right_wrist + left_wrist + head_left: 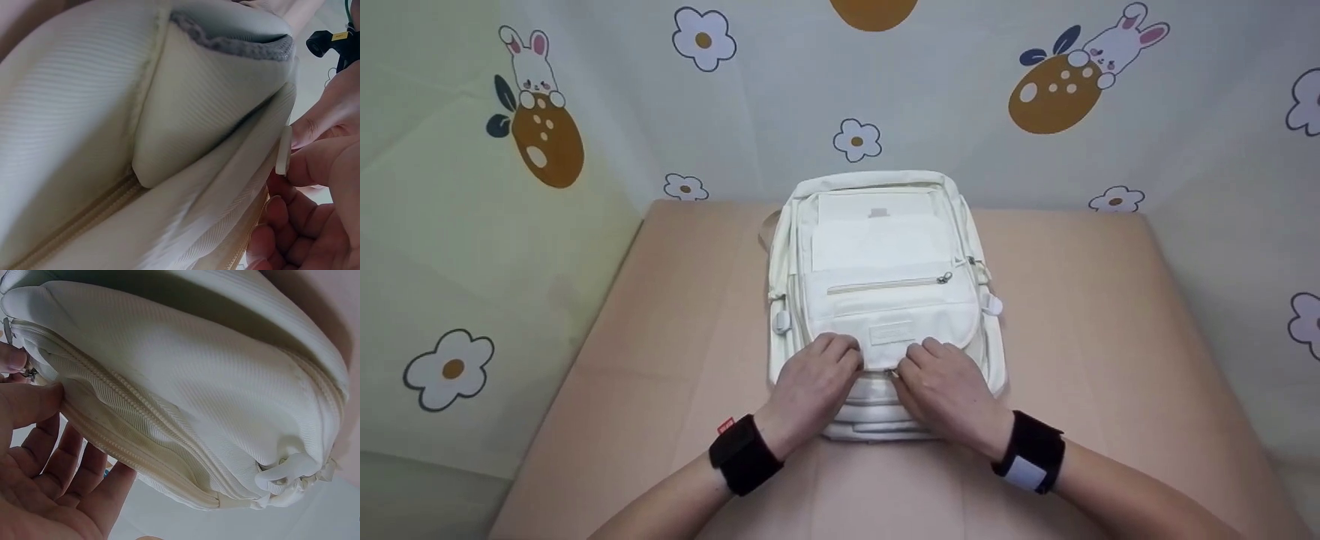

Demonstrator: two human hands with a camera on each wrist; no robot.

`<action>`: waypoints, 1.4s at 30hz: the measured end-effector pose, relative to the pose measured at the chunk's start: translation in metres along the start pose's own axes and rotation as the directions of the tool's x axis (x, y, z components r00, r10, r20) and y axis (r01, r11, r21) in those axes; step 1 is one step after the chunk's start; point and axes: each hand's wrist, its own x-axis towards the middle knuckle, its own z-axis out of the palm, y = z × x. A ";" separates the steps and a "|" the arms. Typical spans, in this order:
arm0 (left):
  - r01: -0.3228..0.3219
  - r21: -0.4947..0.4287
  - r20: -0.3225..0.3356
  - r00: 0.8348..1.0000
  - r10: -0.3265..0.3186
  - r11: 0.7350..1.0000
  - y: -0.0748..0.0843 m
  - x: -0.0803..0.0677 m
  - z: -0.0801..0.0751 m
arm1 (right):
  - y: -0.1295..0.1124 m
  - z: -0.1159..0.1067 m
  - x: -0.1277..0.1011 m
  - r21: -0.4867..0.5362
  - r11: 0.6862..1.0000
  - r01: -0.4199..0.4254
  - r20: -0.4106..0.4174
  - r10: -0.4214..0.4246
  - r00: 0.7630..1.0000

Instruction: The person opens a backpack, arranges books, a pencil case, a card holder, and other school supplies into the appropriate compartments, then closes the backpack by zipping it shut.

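Note:
A white backpack lies front side up, its bottom end toward me. My left hand pinches the edge of its front pocket, thumb on the near side and fingers behind the fabric. In the left wrist view, the zipper teeth of this pocket are parted along the side. My right hand is at the middle of the same edge, a small gap from the left. It pinches a pale zipper pull; the metal slider shows beside its fingertips in the left wrist view.
The backpack lies on a table with a pinkish-beige cover. Patterned cloth hangs behind and at both sides. A second zipper crosses the backpack's front, and side buckles stick out. Black bands wrap both wrists.

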 end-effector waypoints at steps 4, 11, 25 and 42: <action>0.008 -0.002 0.013 1.000 -0.008 1.000 -0.002 0.002 -0.001 | 0.003 -0.001 0.002 0.010 1.000 -0.004 0.017 0.004 1.000; 0.005 -0.030 0.018 1.000 -0.005 1.000 -0.001 0.000 -0.001 | 0.009 -0.005 -0.005 0.050 0.999 0.008 0.009 -0.009 1.000; -0.018 -0.015 -0.010 1.000 0.017 1.000 -0.002 0.002 -0.004 | 0.040 -0.024 -0.030 0.064 0.997 -0.050 -0.066 0.054 0.996; -0.047 0.094 0.068 0.997 0.041 0.994 0.032 0.039 -0.001 | 0.037 -0.024 -0.032 0.066 0.995 -0.076 -0.035 0.079 0.996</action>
